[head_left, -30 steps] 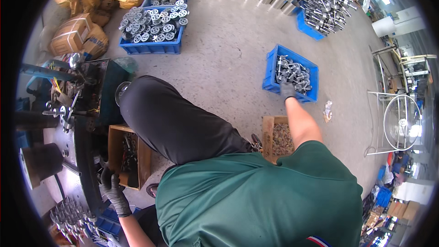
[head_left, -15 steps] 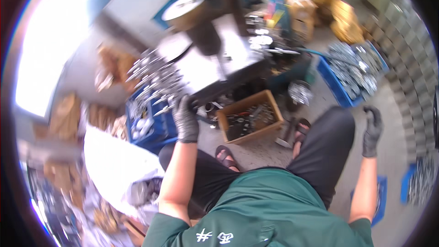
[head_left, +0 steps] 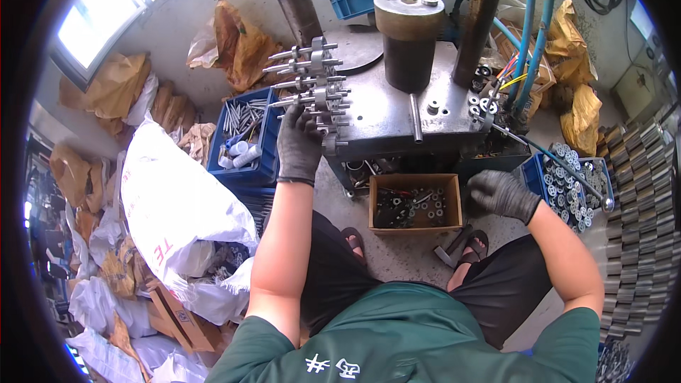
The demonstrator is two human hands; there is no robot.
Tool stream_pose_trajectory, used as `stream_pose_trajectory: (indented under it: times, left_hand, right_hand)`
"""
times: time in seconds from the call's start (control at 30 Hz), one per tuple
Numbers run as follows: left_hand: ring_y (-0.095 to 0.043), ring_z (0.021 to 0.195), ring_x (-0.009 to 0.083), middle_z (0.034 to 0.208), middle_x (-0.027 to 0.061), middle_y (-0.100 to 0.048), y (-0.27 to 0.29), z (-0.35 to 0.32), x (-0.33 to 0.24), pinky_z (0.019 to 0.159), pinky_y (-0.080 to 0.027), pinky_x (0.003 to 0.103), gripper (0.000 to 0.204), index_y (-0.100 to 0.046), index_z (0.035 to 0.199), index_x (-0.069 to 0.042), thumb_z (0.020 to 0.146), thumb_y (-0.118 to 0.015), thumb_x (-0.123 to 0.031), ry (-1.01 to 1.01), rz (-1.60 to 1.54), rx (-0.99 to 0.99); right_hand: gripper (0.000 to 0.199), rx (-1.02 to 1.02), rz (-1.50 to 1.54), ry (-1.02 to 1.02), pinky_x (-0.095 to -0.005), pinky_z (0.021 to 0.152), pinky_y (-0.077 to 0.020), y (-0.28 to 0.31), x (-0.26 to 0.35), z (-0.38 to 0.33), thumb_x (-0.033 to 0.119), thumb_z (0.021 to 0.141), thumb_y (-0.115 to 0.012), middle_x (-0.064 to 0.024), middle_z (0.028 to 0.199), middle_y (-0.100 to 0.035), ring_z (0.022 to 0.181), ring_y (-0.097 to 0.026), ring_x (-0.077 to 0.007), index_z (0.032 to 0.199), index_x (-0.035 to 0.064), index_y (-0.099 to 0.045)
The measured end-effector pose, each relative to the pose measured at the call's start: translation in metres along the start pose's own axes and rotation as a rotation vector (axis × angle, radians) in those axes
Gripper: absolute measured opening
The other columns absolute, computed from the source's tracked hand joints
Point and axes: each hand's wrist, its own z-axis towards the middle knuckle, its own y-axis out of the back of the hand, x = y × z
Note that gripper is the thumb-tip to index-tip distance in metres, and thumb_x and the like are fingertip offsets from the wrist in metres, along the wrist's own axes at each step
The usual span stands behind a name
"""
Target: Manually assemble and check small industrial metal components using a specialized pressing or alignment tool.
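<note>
I sit facing a grey metal press table (head_left: 386, 117) with a dark steel cylinder (head_left: 408, 39) standing on it. My left hand (head_left: 300, 143), in a dark glove, reaches up to a stack of metal shaft-and-flange parts (head_left: 312, 85) piled at the table's left edge and touches them. My right hand (head_left: 500, 193), also gloved, hovers curled beside a cardboard box (head_left: 415, 202) of small metal rings and nuts on the floor. Whether the right hand holds a part I cannot tell.
A blue crate (head_left: 245, 135) with rods and cans stands left of the table. Another blue crate (head_left: 567, 181) of round metal parts is at right. White and brown sacks (head_left: 174, 198) pile up on the left. Rows of metal pieces (head_left: 638, 206) line the right floor. Blue hoses (head_left: 528, 21) hang above.
My head has swung from the floor and crates behind me round to the press table. My left hand rose to the stacked shaft parts; my right hand came down beside the cardboard box.
</note>
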Motion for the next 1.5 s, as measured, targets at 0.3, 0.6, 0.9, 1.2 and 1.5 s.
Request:
stream_pose_trajectory:
  times: [0.3, 0.6, 0.9, 1.2, 1.5]
  left_hand:
    - [-0.046, 0.05, 0.0068, 0.068, -0.0045, -0.051, -0.027, 0.011, -0.003, 0.041, -0.033, 0.023, 0.014, -0.062, 0.102, -0.013, 0.093, -0.073, -0.014, -0.033, 0.254, -0.087]
    - [-0.07, 0.082, 0.0138, 0.091, 0.0066, -0.074, -0.068, -0.052, 0.052, 0.077, -0.056, 0.029, 0.019, -0.066, 0.103, -0.005, 0.086, -0.072, 0.002, -1.056, 1.17, 0.439]
    - [-0.064, 0.097, 0.0238, 0.102, 0.01, -0.062, -0.068, -0.084, 0.153, 0.084, -0.056, 0.036, 0.02, -0.06, 0.11, -0.008, 0.093, -0.071, -0.01, -0.676, 1.091, 0.441]
    - [-0.067, 0.076, 0.0188, 0.088, 0.0046, -0.063, -0.055, -0.063, 0.167, 0.064, -0.059, 0.035, 0.028, -0.057, 0.114, -0.011, 0.088, -0.067, -0.005, 0.306, 0.376, 0.044]
    - [-0.066, 0.068, 0.0188, 0.084, 0.0063, -0.065, -0.061, -0.07, 0.158, 0.059, -0.058, 0.034, 0.027, -0.059, 0.109, -0.005, 0.088, -0.073, -0.015, 0.392, 0.483, 0.105]
  right_hand:
    - [0.035, 0.391, 0.039, -0.09, -0.0456, 0.091, -0.0541, -0.01, -0.009, 0.011, 0.03, 0.093, -0.065, -0.0194, 0.107, -0.072, 0.101, -0.069, -0.0382, 0.117, 0.005, -0.07]
    - [0.032, 0.291, 0.003, -0.08, -0.0446, 0.09, -0.0542, -0.016, 0.011, 0.011, 0.024, 0.092, -0.066, -0.0187, 0.105, -0.071, 0.101, -0.068, -0.0377, 0.116, 0.0034, -0.07]
    - [0.031, -0.294, 0.074, -0.049, -0.0444, 0.091, -0.0548, -0.005, 0.024, 0.101, 0.016, 0.089, -0.068, -0.0206, 0.109, -0.067, 0.102, -0.067, -0.0388, 0.117, 0.0031, -0.067]
    - [0.033, -0.331, -0.382, -0.412, -0.0494, 0.087, -0.054, 0.002, -0.004, 0.206, 0.031, 0.087, -0.07, -0.0246, 0.096, -0.071, 0.094, -0.068, -0.0428, 0.106, 0.0031, -0.068]
    - [0.023, -0.672, -0.085, -0.256, -0.0391, 0.078, -0.0553, 0.012, -0.057, 0.208, 0.02, 0.084, -0.077, -0.0171, 0.091, -0.07, 0.082, -0.069, -0.0278, 0.097, 0.0013, -0.07]
